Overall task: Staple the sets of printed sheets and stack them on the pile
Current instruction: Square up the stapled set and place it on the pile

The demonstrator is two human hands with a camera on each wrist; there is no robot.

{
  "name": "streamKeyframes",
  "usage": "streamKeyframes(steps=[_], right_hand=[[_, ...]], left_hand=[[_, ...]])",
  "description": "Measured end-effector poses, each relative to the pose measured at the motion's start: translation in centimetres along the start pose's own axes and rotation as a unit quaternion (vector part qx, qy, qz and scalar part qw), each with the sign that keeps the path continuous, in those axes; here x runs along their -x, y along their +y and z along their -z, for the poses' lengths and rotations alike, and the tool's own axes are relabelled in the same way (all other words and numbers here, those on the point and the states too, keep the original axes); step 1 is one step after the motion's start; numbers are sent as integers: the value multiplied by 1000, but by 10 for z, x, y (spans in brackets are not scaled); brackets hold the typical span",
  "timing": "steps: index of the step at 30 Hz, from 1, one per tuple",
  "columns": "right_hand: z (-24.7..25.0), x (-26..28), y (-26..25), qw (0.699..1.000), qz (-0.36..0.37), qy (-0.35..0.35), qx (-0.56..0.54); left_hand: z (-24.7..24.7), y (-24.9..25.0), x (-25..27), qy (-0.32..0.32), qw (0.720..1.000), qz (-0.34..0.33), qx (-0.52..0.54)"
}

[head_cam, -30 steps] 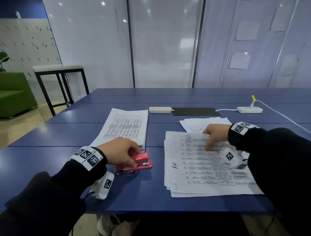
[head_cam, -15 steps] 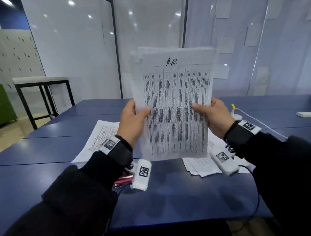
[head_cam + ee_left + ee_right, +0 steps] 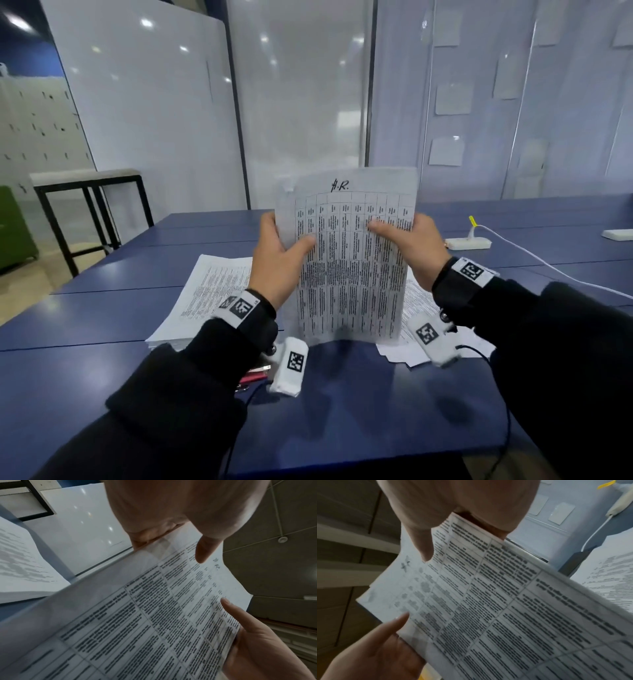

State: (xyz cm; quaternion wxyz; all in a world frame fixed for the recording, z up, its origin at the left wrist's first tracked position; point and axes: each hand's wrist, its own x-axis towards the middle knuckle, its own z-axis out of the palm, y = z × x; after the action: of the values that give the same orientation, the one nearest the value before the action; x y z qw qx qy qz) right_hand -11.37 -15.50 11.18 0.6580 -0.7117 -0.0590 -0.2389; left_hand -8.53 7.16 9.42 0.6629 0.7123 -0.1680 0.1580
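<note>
A set of printed sheets [image 3: 349, 260] with a table and handwritten "H.R." at the top stands upright, its bottom edge on or just above the blue table [image 3: 376, 404]. My left hand [image 3: 279, 253] grips its left edge, thumb on the front. My right hand [image 3: 407, 246] grips the right edge the same way. Both wrist views show the sheets [image 3: 154, 615] [image 3: 496, 608] pinched between thumb and fingers. The tall pile of printed sheets [image 3: 209, 294] lies at the left. The red stapler [image 3: 253, 375] lies mostly hidden under my left forearm.
Loose printed sheets [image 3: 418, 329] lie flat behind and right of the held set. A white power strip [image 3: 467, 243] with a yellow-tagged cable sits at the back right. A black-framed stool [image 3: 85, 192] stands off the table's left end.
A second ago my left hand rested on the stapler and my right lay on the flat sheets. Both hands then lifted the set upright; since half a second ago it has come lower.
</note>
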Motion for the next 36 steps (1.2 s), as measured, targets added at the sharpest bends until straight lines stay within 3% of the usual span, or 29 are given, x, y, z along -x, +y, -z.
streamKeyframes(steps=[3, 6, 12, 18, 28, 36], right_hand=[[-8, -12, -19, 999, 22, 43, -10], [-11, -14, -31, 997, 36, 44, -47], [-7, 4, 3, 999, 1, 31, -45], [-14, -11, -15, 998, 14, 28, -57], [-16, -9, -10, 998, 5, 41, -49], [-15, 1, 5, 998, -10, 33, -45]], left_hand=[[-1, 23, -19, 22, 999, -30, -7], [2, 37, -26, 29, 999, -39, -9], [6, -2, -1, -1, 999, 9, -36], [5, 19, -18, 20, 999, -23, -10], [4, 7, -16, 36, 999, -37, 13], [5, -7, -6, 4, 997, -1, 80]])
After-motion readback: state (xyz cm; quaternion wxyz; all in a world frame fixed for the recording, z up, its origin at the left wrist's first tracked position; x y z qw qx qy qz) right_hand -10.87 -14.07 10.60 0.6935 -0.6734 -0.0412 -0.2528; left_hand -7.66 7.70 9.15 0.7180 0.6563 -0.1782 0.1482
